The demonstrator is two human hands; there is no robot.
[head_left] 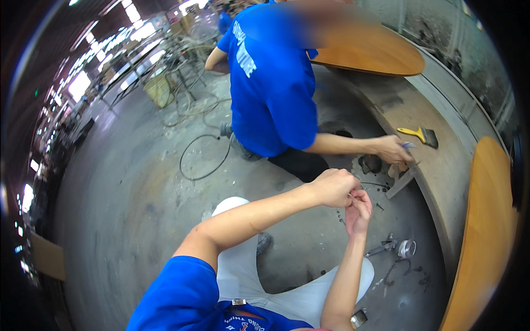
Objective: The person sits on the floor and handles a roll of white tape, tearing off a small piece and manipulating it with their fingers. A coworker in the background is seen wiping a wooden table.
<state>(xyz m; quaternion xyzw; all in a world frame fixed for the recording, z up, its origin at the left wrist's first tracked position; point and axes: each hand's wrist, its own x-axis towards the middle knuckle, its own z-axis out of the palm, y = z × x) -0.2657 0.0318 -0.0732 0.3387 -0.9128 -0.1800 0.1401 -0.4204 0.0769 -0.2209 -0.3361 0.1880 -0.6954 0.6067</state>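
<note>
My left hand (332,187) and my right hand (359,211) meet in front of me, above my knees. Both are closed, fingertips pinched together at one spot. Whatever lies between them is hidden or too small to name. Just beyond, a co-worker's hand (392,149) reaches over the edge of a low bench (441,187), with a small pale thing in its fingers. A brush (422,135) with a yellow handle and dark bristles lies on that bench. On the floor below my right hand rests a metal tool with a round cup (406,249), resembling a spray gun.
The co-worker in a blue shirt (270,83) crouches close ahead. Curved orange-brown wooden panels stand at right (483,220) and far right (381,55). A hose (190,176) loops over the grey floor, near a yellowish bucket (159,91) and metal frames.
</note>
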